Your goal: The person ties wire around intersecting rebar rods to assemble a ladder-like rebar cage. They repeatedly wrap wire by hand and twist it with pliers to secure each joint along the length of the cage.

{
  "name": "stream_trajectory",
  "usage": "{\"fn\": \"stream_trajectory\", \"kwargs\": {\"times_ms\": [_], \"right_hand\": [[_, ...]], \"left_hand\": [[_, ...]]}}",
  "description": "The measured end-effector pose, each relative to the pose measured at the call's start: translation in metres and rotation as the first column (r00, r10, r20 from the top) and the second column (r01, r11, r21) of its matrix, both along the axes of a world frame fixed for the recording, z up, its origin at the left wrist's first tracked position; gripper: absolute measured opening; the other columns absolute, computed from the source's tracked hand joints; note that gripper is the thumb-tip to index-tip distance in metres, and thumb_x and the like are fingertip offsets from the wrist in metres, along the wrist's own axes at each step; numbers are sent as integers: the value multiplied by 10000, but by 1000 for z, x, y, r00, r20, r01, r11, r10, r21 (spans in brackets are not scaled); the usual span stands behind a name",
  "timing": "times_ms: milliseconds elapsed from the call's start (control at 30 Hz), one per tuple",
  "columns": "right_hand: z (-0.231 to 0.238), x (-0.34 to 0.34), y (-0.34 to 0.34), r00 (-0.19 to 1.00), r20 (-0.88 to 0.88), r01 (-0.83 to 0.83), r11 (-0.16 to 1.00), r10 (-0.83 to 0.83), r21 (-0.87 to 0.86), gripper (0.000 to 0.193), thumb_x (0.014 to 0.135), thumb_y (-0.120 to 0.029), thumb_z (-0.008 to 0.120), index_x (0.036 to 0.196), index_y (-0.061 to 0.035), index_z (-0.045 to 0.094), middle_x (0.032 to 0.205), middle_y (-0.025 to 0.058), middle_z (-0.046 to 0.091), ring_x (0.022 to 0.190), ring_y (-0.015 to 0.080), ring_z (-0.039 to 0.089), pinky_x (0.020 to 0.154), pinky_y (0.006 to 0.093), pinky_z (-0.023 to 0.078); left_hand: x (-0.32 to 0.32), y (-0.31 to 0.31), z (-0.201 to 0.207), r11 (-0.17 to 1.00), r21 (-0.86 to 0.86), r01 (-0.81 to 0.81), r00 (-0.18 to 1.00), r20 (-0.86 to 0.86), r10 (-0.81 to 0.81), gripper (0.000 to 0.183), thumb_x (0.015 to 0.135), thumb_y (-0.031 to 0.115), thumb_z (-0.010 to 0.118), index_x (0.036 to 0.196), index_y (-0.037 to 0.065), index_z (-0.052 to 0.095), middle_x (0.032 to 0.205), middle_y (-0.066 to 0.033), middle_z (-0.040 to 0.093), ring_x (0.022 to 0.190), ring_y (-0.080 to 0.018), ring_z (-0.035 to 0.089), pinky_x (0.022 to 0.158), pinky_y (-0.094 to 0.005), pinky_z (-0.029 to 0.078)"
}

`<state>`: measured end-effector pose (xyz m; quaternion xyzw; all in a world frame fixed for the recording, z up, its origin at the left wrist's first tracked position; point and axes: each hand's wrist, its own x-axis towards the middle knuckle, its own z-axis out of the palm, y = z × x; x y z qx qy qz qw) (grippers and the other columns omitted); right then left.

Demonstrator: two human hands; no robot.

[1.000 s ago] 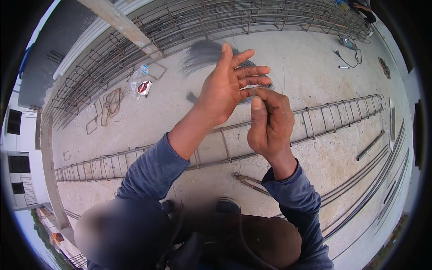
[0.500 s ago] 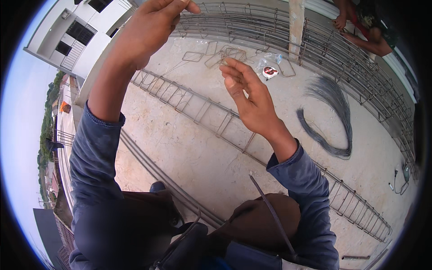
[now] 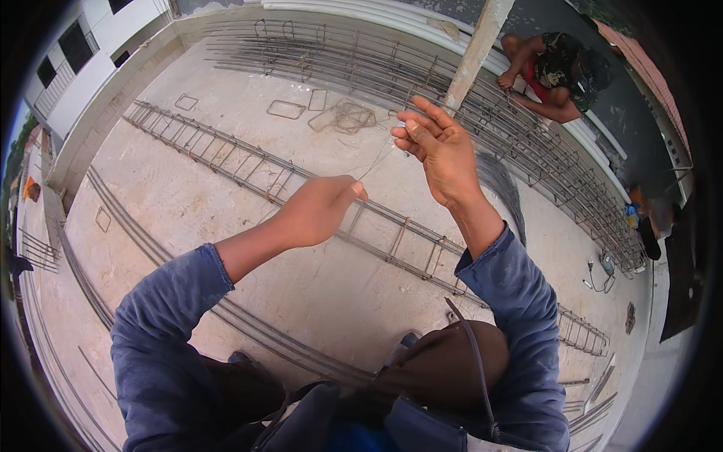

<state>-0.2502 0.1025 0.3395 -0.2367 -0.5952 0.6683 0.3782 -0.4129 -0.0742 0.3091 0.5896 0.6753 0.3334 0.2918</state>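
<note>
1. Two bare hands are raised above a concrete floor (image 3: 226, 203), a thin wire (image 3: 379, 160) stretched between them.
2. Left hand (image 3: 320, 209) is curled closed, pinching the wire's lower end.
3. Right hand (image 3: 437, 147) is half open, fingertips pinching the wire's upper end.
4. Below lies a long rebar ladder frame (image 3: 248, 162).
5. Another person (image 3: 553, 71) crouches by a rebar cage (image 3: 361, 64) beyond.
</note>
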Motion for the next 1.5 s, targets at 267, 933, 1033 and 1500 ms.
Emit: {"fn": "stream_trajectory", "kwargs": {"times_ms": [267,933,1033,1500], "right_hand": [[43,-75,-60,986,156,50,998,-53,24,437,1085,-83,651,1480,71,547,1296,200,702,1107,244,745,927,309,646],[69,-276,-153,974,184,-198,886,130,420,322,1094,-131,648,1360,50,668,1192,190,760,1080,251,774,923,340,667],[54,-281,-153,950,192,-311,800,247,514,275,1101,-160,646,1281,41,700,1133,165,773,1045,235,781,908,334,661],[-126,-155,-121,738,472,-671,592,482,446,143,1084,-148,603,1105,-28,678,948,134,733,884,291,721,797,432,557]], "left_hand": [[-90,-46,2,980,177,87,965,230,-127,512,1181,413,412,1281,15,718,820,-106,653,805,-200,617,821,-392,505],[-248,-139,31,923,310,-230,874,483,55,558,1168,435,419,1314,-3,734,766,-28,541,684,-123,511,658,-318,479],[-249,-164,41,900,331,-282,892,435,120,537,1168,450,440,1350,32,725,708,59,353,593,-57,318,534,-253,318],[-200,-215,33,728,-683,-56,995,-102,-19,384,1150,202,528,1491,70,644,709,-56,579,710,-138,588,699,-328,492]]}}
